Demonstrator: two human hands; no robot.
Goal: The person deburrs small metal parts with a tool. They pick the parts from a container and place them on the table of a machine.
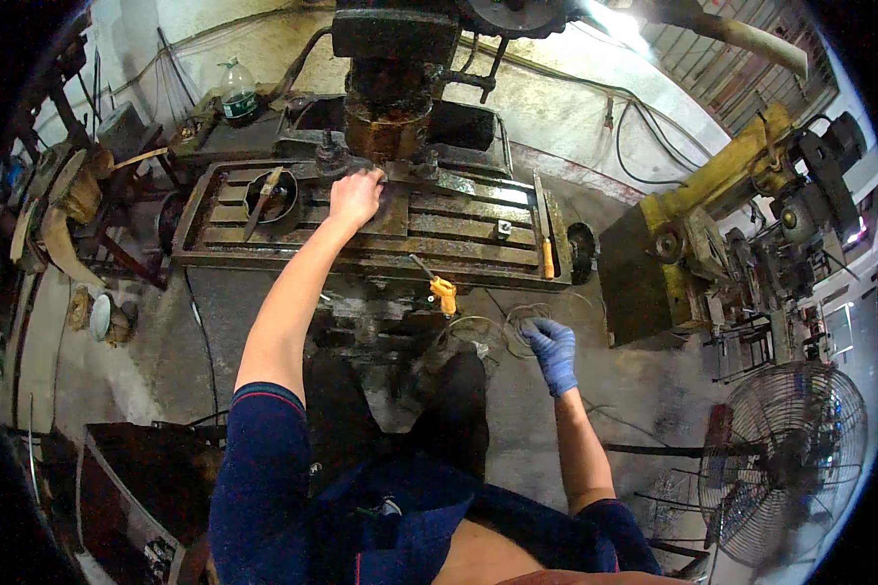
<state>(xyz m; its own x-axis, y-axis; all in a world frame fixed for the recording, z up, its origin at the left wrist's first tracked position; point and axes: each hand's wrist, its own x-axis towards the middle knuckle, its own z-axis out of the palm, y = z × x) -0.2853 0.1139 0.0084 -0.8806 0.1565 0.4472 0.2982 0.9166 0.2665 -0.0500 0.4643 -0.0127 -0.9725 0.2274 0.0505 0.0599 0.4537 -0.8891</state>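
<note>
My bare left hand (358,195) reaches onto the slotted metal table (307,255) of a milling machine, just below its oily spindle head (388,122). Its fingers are curled at a dark part there, and what they hold is hidden. My right hand (553,353), in a blue knitted glove, hangs in front of the table with closed fingers; anything inside them does not show. Between the hands, a yellow air blow gun (444,292) hangs at the table's front edge, its nozzle pointing up and left. Left of my left hand stands a bowl of dark liquid (281,203) with a flat stick or brush across it.
A file with a yellow handle (547,258) lies at the table's right end, near a small metal block (504,229). A large plastic bottle (237,95) stands back left. On the right are a yellow-green machine (644,268) and a caged fan (785,463). Hoses lie on the floor.
</note>
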